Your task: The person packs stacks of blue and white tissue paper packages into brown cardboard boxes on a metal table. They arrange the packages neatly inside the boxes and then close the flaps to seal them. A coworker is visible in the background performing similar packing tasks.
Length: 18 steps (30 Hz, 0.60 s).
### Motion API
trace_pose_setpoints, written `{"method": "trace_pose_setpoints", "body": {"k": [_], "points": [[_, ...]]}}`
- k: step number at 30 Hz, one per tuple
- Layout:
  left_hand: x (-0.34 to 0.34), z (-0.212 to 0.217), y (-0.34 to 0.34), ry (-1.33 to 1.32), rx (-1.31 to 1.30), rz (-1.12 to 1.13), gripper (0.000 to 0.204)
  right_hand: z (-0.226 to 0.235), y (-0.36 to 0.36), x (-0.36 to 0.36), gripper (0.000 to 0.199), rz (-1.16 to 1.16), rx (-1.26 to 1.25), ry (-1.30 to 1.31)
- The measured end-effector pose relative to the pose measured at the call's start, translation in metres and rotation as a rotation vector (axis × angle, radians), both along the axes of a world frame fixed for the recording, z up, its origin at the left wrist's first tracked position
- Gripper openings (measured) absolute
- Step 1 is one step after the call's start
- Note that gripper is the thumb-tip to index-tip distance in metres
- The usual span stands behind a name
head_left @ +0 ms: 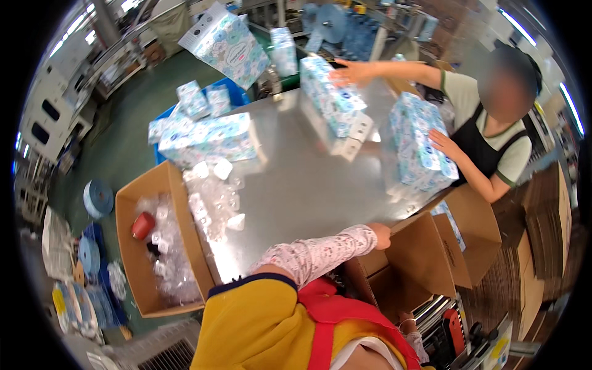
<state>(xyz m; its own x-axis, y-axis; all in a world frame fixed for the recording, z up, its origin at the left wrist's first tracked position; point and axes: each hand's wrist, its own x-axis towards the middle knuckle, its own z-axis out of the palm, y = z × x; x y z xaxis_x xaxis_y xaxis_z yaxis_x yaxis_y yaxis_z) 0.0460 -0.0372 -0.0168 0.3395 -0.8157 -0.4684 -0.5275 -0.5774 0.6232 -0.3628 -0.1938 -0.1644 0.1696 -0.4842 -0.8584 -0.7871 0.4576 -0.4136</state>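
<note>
My left hand [382,236], at the end of a floral sleeve, is closed on the upper edge of an open cardboard box [425,253] at the table's near right. The inside of this box shows brown board walls and flaps. My right hand [405,320], with a bracelet at its wrist, is low beside the box's near side. Its fingers are mostly hidden there. Beyond the box, a blue-and-white floral package block [419,142] stands on the metal table [296,203], under a co-worker's hand. The co-worker's other hand rests on another floral package row [330,95].
At left, a cardboard box [191,246] holds clear plastic pieces and a red roll [143,226]. More floral packages [209,139] lie at the far left table edge by a blue bin [237,92]. One pack [228,46] hangs above. Flattened cartons [499,277] are stacked at right.
</note>
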Motion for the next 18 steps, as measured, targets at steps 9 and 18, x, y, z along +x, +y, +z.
{"method": "trace_pose_setpoints", "body": {"k": [9,18], "points": [[-0.008,-0.001,0.010,-0.015,-0.055,0.080,0.035,-0.001,-0.008,0.016,0.042,0.052,-0.015,0.006],[-0.007,-0.003,0.005,0.028,-0.079,0.139,0.035,-0.009,-0.015,0.006,0.038,0.056,-0.026,0.001]]}}
